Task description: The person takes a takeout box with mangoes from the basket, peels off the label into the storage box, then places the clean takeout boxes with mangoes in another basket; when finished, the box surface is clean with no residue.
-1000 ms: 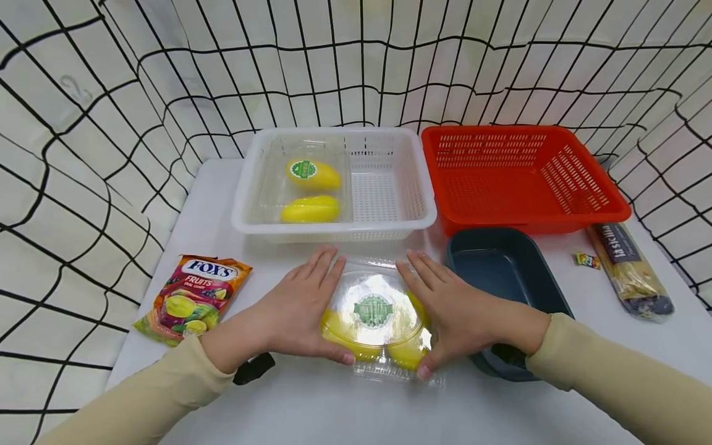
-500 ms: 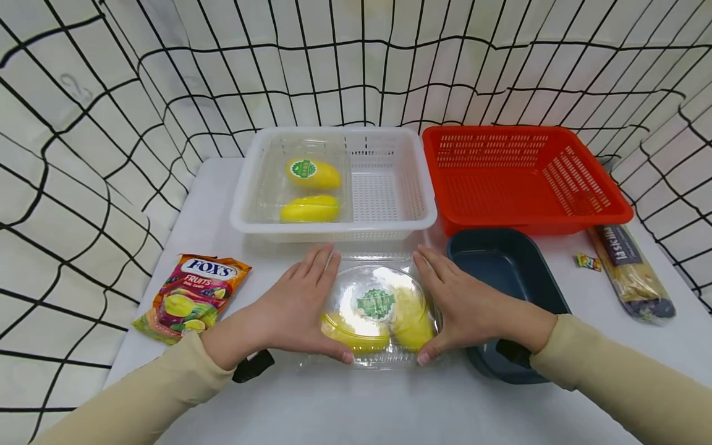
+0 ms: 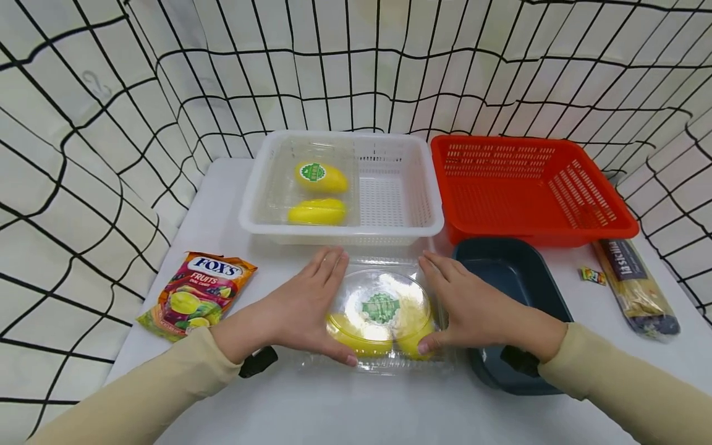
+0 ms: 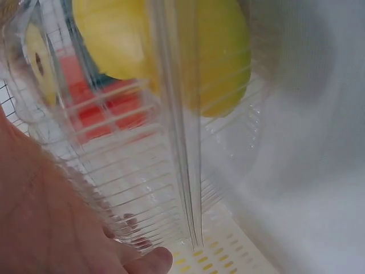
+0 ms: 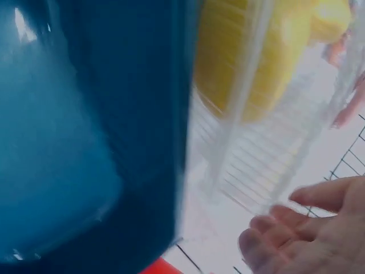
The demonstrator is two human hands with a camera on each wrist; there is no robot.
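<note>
A clear plastic clamshell box (image 3: 381, 306) with yellow mangoes (image 3: 361, 343) inside and a green label on its lid lies on the white table between my hands. My left hand (image 3: 303, 309) is along its left side, fingers extended forward and thumb at the near corner. In the left wrist view, fingertips show at the ribbed wall of the box (image 4: 137, 165). On the opposite side is my right hand (image 3: 473, 306), fingers extended, thumb overlapping the lid's near right part. The right wrist view shows these relaxed fingers (image 5: 279, 234) close below the box wall.
Behind stands a white basket (image 3: 342, 232) holding another clear box of mangoes (image 3: 319, 179), beside a red basket (image 3: 534, 235). A dark blue tray (image 3: 547, 281) sits under my right forearm. Candy bag (image 3: 197, 296) left; small candy (image 3: 592, 275) and pasta pack (image 3: 636, 287) right. Black wire mesh surrounds the table.
My right hand has shifted slightly right, loosening from over the lid to the box's side. The box has settled flatter, the mangoes in it shifting. The head view has tilted a little.
</note>
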